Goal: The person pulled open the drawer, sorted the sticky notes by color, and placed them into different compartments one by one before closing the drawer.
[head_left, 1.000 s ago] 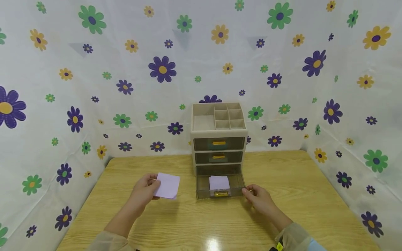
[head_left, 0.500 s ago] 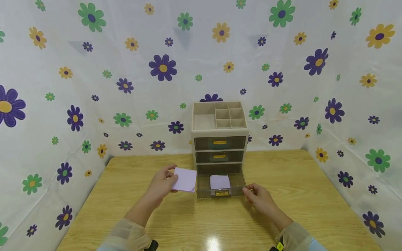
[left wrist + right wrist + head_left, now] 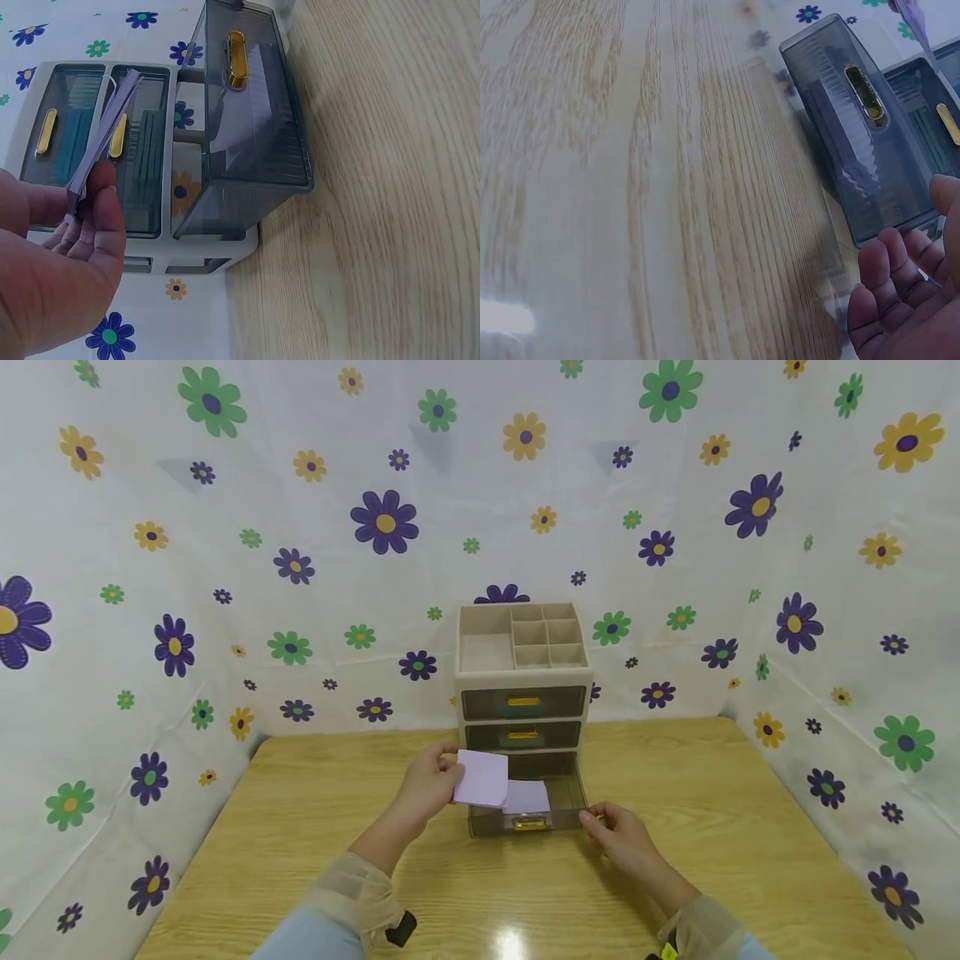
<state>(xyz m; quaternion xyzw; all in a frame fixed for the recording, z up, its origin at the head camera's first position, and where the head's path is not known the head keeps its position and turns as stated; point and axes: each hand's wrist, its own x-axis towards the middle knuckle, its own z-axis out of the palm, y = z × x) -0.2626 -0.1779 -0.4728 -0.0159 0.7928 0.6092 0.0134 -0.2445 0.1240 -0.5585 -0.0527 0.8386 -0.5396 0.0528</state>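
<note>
My left hand (image 3: 431,781) pinches a thin stack of lilac sticky notes (image 3: 482,778) by its left edge, thumb on top. The stack hangs over the left part of the pulled-out bottom drawer (image 3: 564,820). In the left wrist view the sticky notes (image 3: 105,131) show edge-on, several sheets thick, in front of the upper drawers. Another lilac pad (image 3: 528,795) lies inside the smoky clear drawer, partly covered by the held stack. My right hand (image 3: 622,837) holds the drawer's front right corner between thumb and fingers; in the right wrist view its fingertips meet the drawer's end.
The beige desktop organizer (image 3: 525,678) stands at the back of the wooden table (image 3: 337,877). Its top has open compartments (image 3: 531,633). Two upper drawers (image 3: 491,703) with gold handles are closed. Flower-patterned cloth (image 3: 322,610) hangs behind and along both sides.
My left hand has carried the sticky notes rightward and slightly away from me, from beside the organizer to over the open drawer. My right hand has stayed at the drawer's corner.
</note>
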